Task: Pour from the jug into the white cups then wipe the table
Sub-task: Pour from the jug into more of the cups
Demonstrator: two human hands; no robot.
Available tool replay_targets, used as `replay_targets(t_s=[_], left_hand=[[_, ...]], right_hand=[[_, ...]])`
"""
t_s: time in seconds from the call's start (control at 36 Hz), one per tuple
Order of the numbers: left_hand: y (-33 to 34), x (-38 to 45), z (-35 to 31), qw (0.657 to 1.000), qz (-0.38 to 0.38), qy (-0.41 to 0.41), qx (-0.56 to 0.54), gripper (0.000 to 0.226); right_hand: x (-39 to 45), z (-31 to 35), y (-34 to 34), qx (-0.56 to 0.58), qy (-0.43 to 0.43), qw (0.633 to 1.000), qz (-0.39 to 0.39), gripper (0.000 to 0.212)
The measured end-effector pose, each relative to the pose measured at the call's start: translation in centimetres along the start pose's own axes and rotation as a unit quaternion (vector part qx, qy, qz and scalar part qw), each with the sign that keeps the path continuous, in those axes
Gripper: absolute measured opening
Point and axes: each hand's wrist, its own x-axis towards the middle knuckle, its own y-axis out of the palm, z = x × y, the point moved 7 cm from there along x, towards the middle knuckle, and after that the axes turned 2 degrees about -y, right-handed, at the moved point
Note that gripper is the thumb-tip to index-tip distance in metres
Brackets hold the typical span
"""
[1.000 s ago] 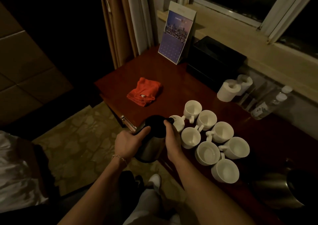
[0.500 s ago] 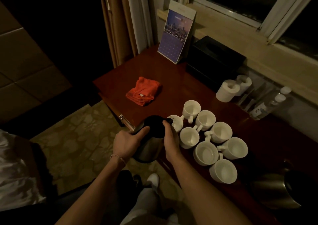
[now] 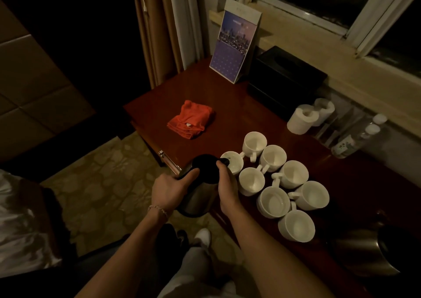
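A steel jug [image 3: 200, 188] with a black top is tilted toward the table, its spout over the nearest white cup [image 3: 232, 162]. My left hand [image 3: 169, 189] grips the jug's left side and my right hand [image 3: 227, 189] holds its right side near the spout. Several more white cups stand clustered to the right, among them one at the far end [image 3: 254, 143] and one at the near end [image 3: 296, 226]. A folded red cloth [image 3: 191, 121] lies on the dark wooden table [image 3: 218, 99], left of the cups.
A desk calendar [image 3: 234, 49] and a black box [image 3: 284, 79] stand at the table's back. Two paper rolls [image 3: 303, 119] and plastic bottles [image 3: 357, 140] sit to the right. A second metal kettle [image 3: 373, 250] is at the near right. Carpet lies below the table's left edge.
Both hands and the jug stay tilted over the same nearest cup; nothing else has visibly moved.
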Motion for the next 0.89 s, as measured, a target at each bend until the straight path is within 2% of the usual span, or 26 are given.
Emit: replay_targets(t_s=[0.17, 0.28, 0.44, 0.67, 0.81, 0.89], left_hand=[[0.2, -0.2, 0.0, 1.0, 0.006, -0.004, -0.013, 0.067], [0.1, -0.5, 0.5, 0.998, 0.005, -0.007, -0.054, 0.066], [0.2, -1.0, 0.5, 0.995, 0.005, 0.016, -0.1, 0.073], [-0.4, -2.0, 0.0, 0.988, -0.022, 0.041, -0.149, 0.072], [-1.0, -1.9, -0.4, 0.986, -0.019, 0.062, -0.153, 0.074], [-2.0, -1.2, -2.1, 0.983, -0.023, 0.089, -0.156, 0.074]], right_hand=[[0.0, -0.3, 0.1, -0.009, -0.003, 1.0, -0.008, 0.044], [-0.5, 0.5, 0.1, -0.023, -0.021, 0.999, -0.014, 0.034], [-1.2, 2.0, 0.2, -0.034, -0.071, 0.997, -0.02, 0.03], [-2.4, 3.5, 0.5, -0.048, -0.101, 0.994, -0.009, 0.066], [-2.7, 4.6, 1.1, -0.051, -0.113, 0.992, 0.002, 0.06], [-2.6, 6.7, 1.5, -0.05, -0.117, 0.992, -0.001, 0.043]])
